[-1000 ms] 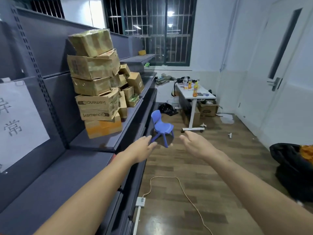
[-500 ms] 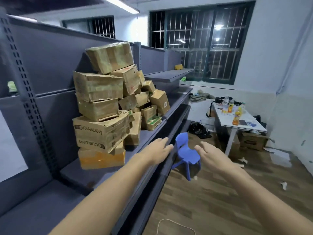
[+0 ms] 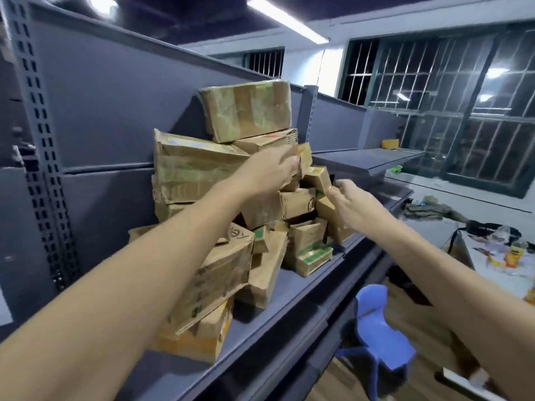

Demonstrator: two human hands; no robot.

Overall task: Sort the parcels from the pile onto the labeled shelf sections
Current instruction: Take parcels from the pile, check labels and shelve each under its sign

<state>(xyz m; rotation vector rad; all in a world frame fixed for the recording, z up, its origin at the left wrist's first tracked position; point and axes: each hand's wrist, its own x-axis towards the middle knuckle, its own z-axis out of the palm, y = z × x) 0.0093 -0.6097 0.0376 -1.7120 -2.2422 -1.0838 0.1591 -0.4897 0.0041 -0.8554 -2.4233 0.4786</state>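
Parcel pile (image 3: 191, 172) on shelf (image 3: 289, 308), left grip (image 3: 269, 172) spread flat against it, right grip (image 3: 350, 204) loose, holding nothing

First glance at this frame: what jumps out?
The untidy pile of tape-wrapped cardboard parcels dominates, stacked on the grey shelf left of centre. The left hand and the right hand are up against the pile's right side at mid-height. A small blue chair stands on the wood floor at lower right.
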